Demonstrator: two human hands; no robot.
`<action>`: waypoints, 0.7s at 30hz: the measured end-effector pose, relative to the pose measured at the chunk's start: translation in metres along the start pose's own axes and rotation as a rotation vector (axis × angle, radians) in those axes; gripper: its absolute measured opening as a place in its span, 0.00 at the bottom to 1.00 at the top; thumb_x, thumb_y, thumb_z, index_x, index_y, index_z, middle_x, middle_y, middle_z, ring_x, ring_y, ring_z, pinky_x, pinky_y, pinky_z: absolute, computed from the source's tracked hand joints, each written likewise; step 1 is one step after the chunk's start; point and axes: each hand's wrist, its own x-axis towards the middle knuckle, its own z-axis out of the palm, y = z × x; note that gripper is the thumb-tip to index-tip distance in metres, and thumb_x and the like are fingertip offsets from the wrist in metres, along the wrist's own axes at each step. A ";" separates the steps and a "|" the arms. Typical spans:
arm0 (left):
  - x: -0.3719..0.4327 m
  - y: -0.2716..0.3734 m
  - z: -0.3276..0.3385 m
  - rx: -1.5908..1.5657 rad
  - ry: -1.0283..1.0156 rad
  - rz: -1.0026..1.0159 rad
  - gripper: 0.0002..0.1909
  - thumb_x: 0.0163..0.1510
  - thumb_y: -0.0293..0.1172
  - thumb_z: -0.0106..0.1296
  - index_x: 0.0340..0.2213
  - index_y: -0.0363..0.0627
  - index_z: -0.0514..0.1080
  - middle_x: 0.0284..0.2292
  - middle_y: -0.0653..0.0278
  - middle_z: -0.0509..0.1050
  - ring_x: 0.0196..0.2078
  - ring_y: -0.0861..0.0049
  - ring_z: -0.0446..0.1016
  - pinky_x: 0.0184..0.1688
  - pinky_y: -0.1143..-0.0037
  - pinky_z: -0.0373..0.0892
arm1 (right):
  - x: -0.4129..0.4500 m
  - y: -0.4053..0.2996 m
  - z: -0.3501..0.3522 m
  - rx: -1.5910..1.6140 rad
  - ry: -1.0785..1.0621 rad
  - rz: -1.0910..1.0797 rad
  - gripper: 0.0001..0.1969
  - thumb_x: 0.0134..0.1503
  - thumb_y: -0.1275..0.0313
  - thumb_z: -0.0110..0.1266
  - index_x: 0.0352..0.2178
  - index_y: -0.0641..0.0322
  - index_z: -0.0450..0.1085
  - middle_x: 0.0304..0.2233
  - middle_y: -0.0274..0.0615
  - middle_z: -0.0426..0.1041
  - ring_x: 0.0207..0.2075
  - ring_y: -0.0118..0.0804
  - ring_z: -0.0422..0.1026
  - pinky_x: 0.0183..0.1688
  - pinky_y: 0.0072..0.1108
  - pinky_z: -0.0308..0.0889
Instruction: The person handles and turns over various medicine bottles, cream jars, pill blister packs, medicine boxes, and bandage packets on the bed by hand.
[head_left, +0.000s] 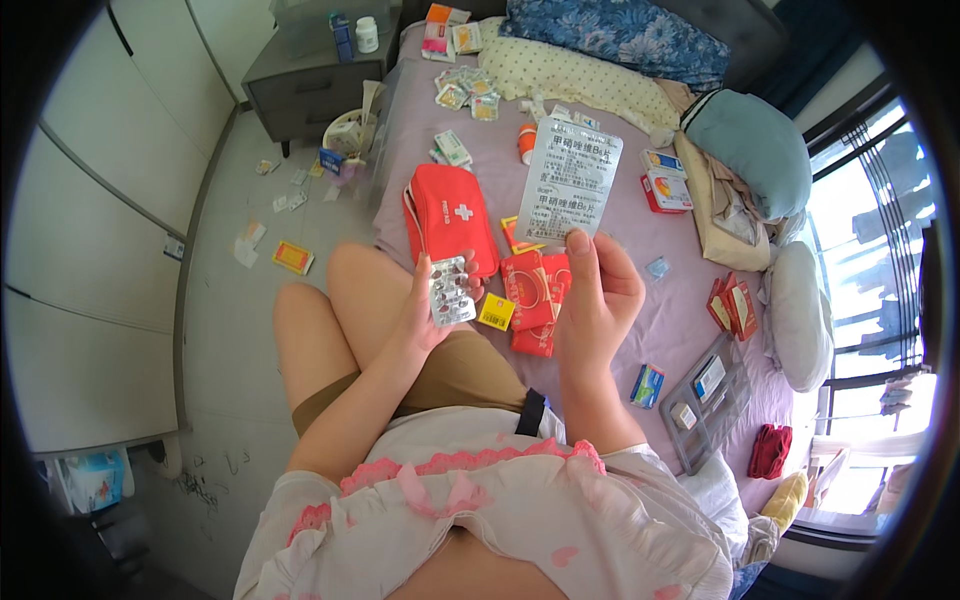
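My right hand (604, 300) holds up a silver foil blister pack (571, 180) by its lower edge, between thumb and fingers; its printed back faces me. In my left hand (435, 300), above my lap, lies a smaller blister pack (452, 291) with several of its pockets showing. Just beyond the left hand, a red first aid pouch (450, 214) with a white cross rests on the bed. Red patterned packets (529, 289) and a small yellow box (496, 312) lie between my hands, on the sheet. Part of another yellow and red box (517, 234) shows behind the packets.
Medicine boxes (666, 191), foil sachets (469, 90) and a grey plastic tray (701, 442) lie about the bed (600, 367). Pillows (750, 154) line its far and right sides. A nightstand (315, 82), a bin (345, 131) and scattered packets stand or lie at left.
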 end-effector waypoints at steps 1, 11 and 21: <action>0.001 0.000 -0.001 0.006 -0.012 0.000 0.32 0.52 0.56 0.36 0.45 0.36 0.60 0.35 0.61 0.70 0.36 0.74 0.70 0.43 0.73 0.67 | 0.000 -0.003 0.001 0.017 0.007 -0.017 0.08 0.51 0.75 0.52 0.29 0.73 0.68 0.23 0.32 0.69 0.24 0.15 0.61 0.26 0.09 0.57; 0.002 0.000 -0.003 0.061 0.030 0.006 0.34 0.52 0.57 0.36 0.47 0.35 0.59 0.35 0.60 0.70 0.34 0.75 0.70 0.43 0.73 0.66 | 0.003 -0.019 0.002 -0.001 0.066 -0.069 0.08 0.51 0.75 0.52 0.28 0.73 0.69 0.25 0.35 0.71 0.27 0.19 0.66 0.32 0.11 0.60; -0.003 0.001 0.000 0.038 0.007 0.011 0.31 0.53 0.54 0.35 0.45 0.36 0.60 0.34 0.61 0.70 0.34 0.73 0.70 0.42 0.73 0.67 | 0.006 -0.021 0.002 0.032 0.096 -0.076 0.08 0.50 0.74 0.53 0.28 0.72 0.69 0.21 0.29 0.68 0.22 0.14 0.60 0.22 0.08 0.54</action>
